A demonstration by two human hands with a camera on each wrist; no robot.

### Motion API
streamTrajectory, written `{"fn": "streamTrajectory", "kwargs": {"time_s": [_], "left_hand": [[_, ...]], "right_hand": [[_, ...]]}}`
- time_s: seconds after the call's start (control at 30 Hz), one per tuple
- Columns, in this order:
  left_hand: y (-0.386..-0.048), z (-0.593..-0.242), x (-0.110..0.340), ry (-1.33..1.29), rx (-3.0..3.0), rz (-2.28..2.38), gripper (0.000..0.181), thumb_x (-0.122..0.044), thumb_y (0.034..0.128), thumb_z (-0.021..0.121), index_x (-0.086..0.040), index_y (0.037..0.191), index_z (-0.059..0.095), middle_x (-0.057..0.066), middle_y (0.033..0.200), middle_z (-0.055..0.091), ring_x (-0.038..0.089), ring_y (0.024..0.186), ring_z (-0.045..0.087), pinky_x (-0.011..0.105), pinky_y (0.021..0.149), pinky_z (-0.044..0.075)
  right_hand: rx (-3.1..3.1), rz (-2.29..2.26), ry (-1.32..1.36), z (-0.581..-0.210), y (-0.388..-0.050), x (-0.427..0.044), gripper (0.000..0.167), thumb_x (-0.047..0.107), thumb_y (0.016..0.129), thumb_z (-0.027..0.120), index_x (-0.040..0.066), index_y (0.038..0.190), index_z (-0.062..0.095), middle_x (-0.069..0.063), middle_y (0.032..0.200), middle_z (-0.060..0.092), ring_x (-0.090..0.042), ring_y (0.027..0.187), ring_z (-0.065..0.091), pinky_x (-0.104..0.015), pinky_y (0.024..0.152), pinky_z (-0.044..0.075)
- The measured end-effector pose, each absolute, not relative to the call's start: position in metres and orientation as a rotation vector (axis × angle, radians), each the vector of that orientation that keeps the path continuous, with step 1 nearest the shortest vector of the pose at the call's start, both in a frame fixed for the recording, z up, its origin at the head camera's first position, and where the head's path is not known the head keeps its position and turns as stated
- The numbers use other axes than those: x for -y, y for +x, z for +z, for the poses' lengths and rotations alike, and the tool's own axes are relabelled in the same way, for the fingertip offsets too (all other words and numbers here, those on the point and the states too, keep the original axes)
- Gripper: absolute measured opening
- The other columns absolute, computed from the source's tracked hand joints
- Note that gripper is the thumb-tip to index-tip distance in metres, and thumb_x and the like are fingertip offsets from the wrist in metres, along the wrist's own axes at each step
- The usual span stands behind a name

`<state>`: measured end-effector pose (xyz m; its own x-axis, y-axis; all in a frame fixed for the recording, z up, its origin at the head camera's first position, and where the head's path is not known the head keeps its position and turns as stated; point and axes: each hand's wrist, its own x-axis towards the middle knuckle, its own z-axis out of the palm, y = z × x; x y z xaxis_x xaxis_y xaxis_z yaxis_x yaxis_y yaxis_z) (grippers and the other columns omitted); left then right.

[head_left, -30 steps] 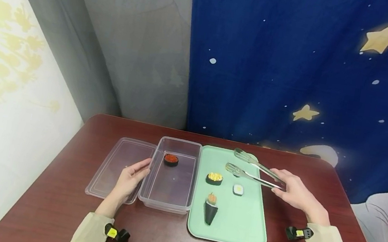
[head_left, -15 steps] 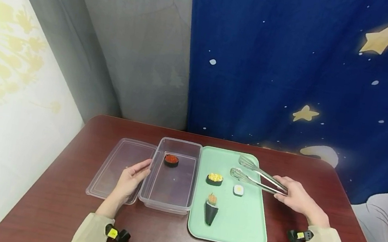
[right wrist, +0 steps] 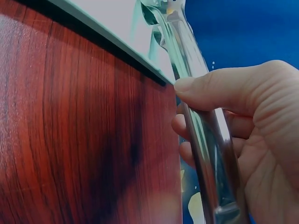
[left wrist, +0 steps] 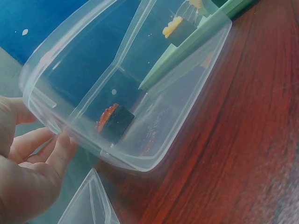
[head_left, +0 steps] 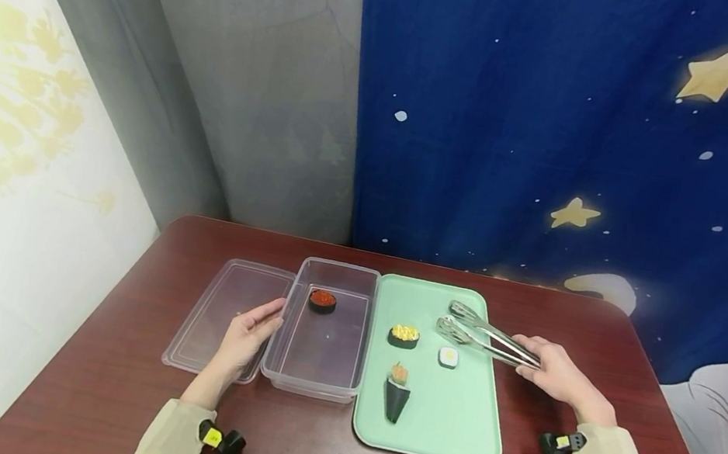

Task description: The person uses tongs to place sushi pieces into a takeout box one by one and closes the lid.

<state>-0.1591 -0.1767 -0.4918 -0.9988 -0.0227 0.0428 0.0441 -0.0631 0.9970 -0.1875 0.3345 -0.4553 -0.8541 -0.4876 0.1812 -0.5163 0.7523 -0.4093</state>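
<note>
My right hand [head_left: 557, 372] grips metal tongs [head_left: 495, 345] above the right side of the green tray [head_left: 446, 435]. Their heads are close together over the tray's back part; whether they hold a piece there, I cannot tell. Near them lie a corn-topped sushi [head_left: 403, 336], a small white roll [head_left: 448, 357] and a dark cone hand roll [head_left: 395, 400]. With fairly straight fingers, my left hand [head_left: 243, 338] touches the left wall of a clear plastic box [head_left: 312, 386]. Inside that box sits a sushi with red roe [head_left: 322, 301], seen through the wall in the left wrist view.
A clear lid [head_left: 217, 315] lies flat on the brown table [head_left: 281, 450], left of the box and partly behind my left hand. Box and tray stand side by side. A blue star-patterned curtain [head_left: 477, 134] hangs behind the table's back edge.
The tongs have shifted slightly right and toward me, and their heads have drawn closer together. A small dark thing seen beneath them a second ago is now hidden. My left hand stays put.
</note>
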Motion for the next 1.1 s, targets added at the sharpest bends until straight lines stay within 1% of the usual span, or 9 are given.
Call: {"fn": "streamTrajectory", "kwargs": {"time_s": [0.37, 0.6, 0.73, 0.93, 1.1], "left_hand": [[-0.159, -0.492, 0.177, -0.017, 2.099, -2.283, 0.041, 0.007, 0.0902, 0.053, 0.015, 0.13, 0.044, 0.031, 0.132, 0.045, 0.014, 0.114, 0.055, 0.014, 0.091, 0.045], [-0.159, -0.492, 0.176, -0.022, 2.101, -2.281, 0.042, 0.006, 0.0907, 0.053, 0.015, 0.13, 0.044, 0.031, 0.131, 0.045, 0.012, 0.113, 0.055, 0.013, 0.091, 0.045], [-0.159, -0.491, 0.176, -0.026, 2.108, -2.267, 0.041, 0.006, 0.091, 0.053, 0.015, 0.13, 0.044, 0.032, 0.131, 0.045, 0.014, 0.114, 0.055, 0.013, 0.091, 0.045], [-0.158, -0.49, 0.176, -0.003, 2.127, -2.262, 0.041, 0.005, 0.091, 0.054, 0.013, 0.13, 0.045, 0.03, 0.132, 0.046, 0.017, 0.116, 0.054, 0.014, 0.091, 0.045], [-0.158, -0.489, 0.176, 0.008, 2.129, -2.267, 0.041, 0.005, 0.0909, 0.054, 0.013, 0.131, 0.045, 0.029, 0.132, 0.046, 0.019, 0.117, 0.053, 0.014, 0.092, 0.045]], "right_hand": [[2.862, 0.675, 0.85, -0.455, -0.187, -0.335, 0.041, -0.003, 0.073, 0.07, -0.008, 0.112, 0.061, -0.01, 0.093, 0.063, -0.015, 0.075, 0.054, -0.031, 0.063, 0.046], [2.846, 0.694, 0.857, -0.455, -0.186, -0.334, 0.04, -0.005, 0.072, 0.07, -0.007, 0.111, 0.061, -0.009, 0.092, 0.063, -0.015, 0.075, 0.054, -0.034, 0.063, 0.047], [2.832, 0.691, 0.855, -0.454, -0.186, -0.335, 0.04, -0.004, 0.072, 0.071, -0.006, 0.111, 0.062, -0.009, 0.092, 0.064, -0.014, 0.075, 0.054, -0.034, 0.063, 0.047], [2.822, 0.685, 0.838, -0.449, -0.187, -0.335, 0.041, -0.003, 0.072, 0.073, -0.004, 0.112, 0.062, -0.006, 0.092, 0.064, -0.011, 0.074, 0.053, -0.03, 0.062, 0.046], [2.782, 0.686, 0.88, -0.439, -0.189, -0.332, 0.042, -0.004, 0.071, 0.073, -0.004, 0.112, 0.062, -0.006, 0.091, 0.064, -0.013, 0.073, 0.053, -0.032, 0.061, 0.046]]}}
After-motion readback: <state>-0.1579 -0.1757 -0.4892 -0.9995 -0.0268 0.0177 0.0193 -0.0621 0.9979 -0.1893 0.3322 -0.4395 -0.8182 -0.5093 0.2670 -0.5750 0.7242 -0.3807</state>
